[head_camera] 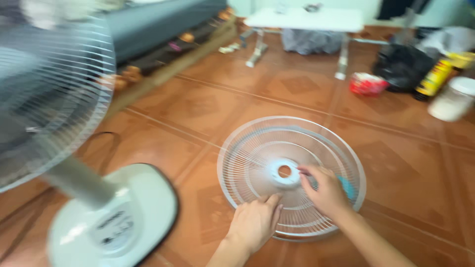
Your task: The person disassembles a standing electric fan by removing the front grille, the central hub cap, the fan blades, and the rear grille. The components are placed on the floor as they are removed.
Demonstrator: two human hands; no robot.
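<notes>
We see a round white fan grille (292, 177) lying flat on the orange tiled floor (396, 148), with bare tile open around its far and right-hand rim. To its left, just beside its rim, stands a pedestal fan (49, 99) on a pale, dark-edged base (123, 217), which closes off that side; a dark cord (99, 143) loops on the tiles behind the base. Well beyond the grille, a low grey bed edge (163, 24) runs along the far left, a white folding table (307, 20) stands at the back, and a red packet (367, 84), a black bag (403, 64), a yellow-and-black spray can (435, 76) and a white tub (452, 101) crowd the far right. Our left hand (255, 222) rests on the grille's near wires, fingers together and flat, gripping nothing. Our right hand (324, 190) sits just right of the central hub ring (284, 171), fingers curled around a small blue thing (346, 187) that blur keeps us from identifying.
</notes>
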